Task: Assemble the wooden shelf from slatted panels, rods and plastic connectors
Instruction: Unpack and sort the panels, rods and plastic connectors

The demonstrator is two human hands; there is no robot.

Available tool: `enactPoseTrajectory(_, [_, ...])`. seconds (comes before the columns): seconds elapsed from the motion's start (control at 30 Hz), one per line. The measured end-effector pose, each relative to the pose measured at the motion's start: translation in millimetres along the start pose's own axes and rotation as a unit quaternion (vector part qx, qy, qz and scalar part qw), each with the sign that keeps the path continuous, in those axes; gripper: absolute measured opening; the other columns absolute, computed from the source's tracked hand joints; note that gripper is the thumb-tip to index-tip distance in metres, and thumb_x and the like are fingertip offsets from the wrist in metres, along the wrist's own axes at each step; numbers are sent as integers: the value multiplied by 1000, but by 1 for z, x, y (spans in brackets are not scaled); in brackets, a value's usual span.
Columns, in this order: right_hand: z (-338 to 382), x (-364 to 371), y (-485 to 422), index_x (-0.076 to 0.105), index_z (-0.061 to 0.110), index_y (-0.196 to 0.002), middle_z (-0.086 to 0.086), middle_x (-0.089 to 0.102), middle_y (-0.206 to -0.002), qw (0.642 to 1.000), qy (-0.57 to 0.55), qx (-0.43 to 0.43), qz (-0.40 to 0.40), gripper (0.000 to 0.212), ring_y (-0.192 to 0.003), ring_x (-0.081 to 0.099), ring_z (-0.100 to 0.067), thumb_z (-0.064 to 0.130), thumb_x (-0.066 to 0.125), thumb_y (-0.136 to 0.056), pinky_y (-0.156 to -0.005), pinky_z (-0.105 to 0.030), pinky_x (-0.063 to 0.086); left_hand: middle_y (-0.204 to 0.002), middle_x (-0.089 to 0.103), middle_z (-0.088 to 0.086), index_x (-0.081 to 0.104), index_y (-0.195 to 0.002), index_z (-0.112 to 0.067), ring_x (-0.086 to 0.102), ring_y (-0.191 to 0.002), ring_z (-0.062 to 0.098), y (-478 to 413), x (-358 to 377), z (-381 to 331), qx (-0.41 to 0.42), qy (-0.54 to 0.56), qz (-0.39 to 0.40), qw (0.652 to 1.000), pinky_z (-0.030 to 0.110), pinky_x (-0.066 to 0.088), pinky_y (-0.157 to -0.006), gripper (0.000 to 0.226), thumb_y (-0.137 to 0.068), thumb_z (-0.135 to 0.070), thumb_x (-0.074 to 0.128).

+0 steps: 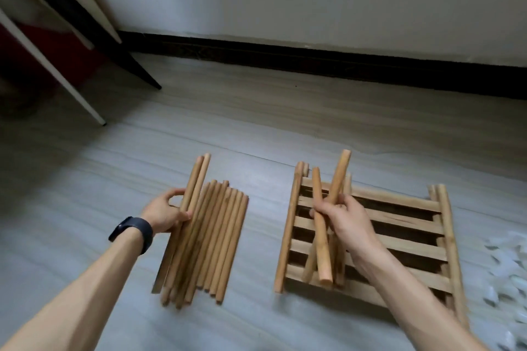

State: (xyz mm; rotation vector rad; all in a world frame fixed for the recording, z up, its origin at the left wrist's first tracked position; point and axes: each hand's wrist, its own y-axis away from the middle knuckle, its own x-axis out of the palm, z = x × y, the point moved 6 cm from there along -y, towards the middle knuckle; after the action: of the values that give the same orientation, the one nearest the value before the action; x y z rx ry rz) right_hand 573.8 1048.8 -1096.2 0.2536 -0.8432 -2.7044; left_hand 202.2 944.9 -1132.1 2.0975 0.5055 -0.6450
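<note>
Several wooden rods [216, 239] lie side by side on the grey floor at centre left. My left hand [165, 212], with a dark watch on its wrist, grips two rods [196, 179] at the left edge of that row. A stack of slatted wooden panels [399, 236] lies flat to the right. Above the panels' left side my right hand [342, 219] holds a crossed bunch of rods [338, 177], their upper ends pointing away from me.
White plastic connectors [504, 268] are scattered on the floor at the far right. A white table leg [54, 65] and a dark leg [94, 25] stand at the upper left. A wall with a dark skirting board [313, 57] runs behind.
</note>
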Motion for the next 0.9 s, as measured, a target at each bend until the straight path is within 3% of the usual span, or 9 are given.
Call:
enactPoseTrajectory(0.1, [-7,59,9,65,17,-105,-2,77,-88,999,0,13,53,17,-92,71,-17,26,70,-91,-85,-36,54,-82,75,12,56,-131,-28,74,-74,27,-15,-18,46,-30,-40,-20,999,37,61,-66,54,-85,-7,75])
enactPoseTrajectory(0.17, [-21,94,8,68,17,-96,-2,76,-87,996,17,29,81,10,-91,69,-14,25,71,-90,-79,-32,52,-83,75,8,56,-131,-30,74,-74,23,-23,-17,64,-35,-58,-21,998,36,62,-67,53,-85,-10,75])
enactPoseTrajectory(0.27, [-50,136,0,70,13,-102,3,76,-82,989,46,86,110,19,-65,62,0,28,70,-90,-61,-22,44,-88,74,5,56,-133,-32,72,-77,21,-34,-11,77,-28,-81,-21,996,35,61,-69,55,-85,-13,75])
enactPoseTrajectory(0.37, [-79,158,-14,69,14,-104,1,73,-83,986,68,133,72,25,-74,62,-12,34,70,-88,-63,-30,49,-92,73,3,55,-134,-33,71,-83,20,-42,-3,81,-20,-84,-11,996,38,60,-79,56,-84,-14,75])
enactPoseTrajectory(0.5, [-99,168,-31,60,25,-103,0,68,-97,985,99,140,1,16,-91,65,-20,34,66,-91,-89,-42,55,-91,74,1,57,-131,-30,70,-87,20,-48,7,82,-2,-62,-10,998,39,58,-87,53,-84,-13,75])
enactPoseTrajectory(0.57, [-102,169,-37,56,26,-103,2,66,-101,984,113,134,-24,13,-94,63,-19,34,63,-94,-93,-41,53,-97,74,2,56,-132,-30,70,-90,21,-50,10,84,2,-66,-12,998,39,57,-89,53,-85,-15,75])
enactPoseTrajectory(0.8, [-114,176,-51,55,20,-122,-3,65,-114,967,205,144,-45,28,-100,62,-25,32,55,-97,-84,-31,48,-106,70,4,50,-139,-26,67,-98,24,-52,19,85,21,-60,-32,997,38,55,-92,54,-90,-15,70])
enactPoseTrajectory(0.9, [-117,173,-52,57,19,-118,-4,65,-114,964,221,136,-57,23,-100,62,-25,31,54,-98,-86,-32,49,-115,65,7,47,-143,-21,64,-103,27,-54,24,83,34,-76,-45,996,33,50,-89,54,-91,-11,62])
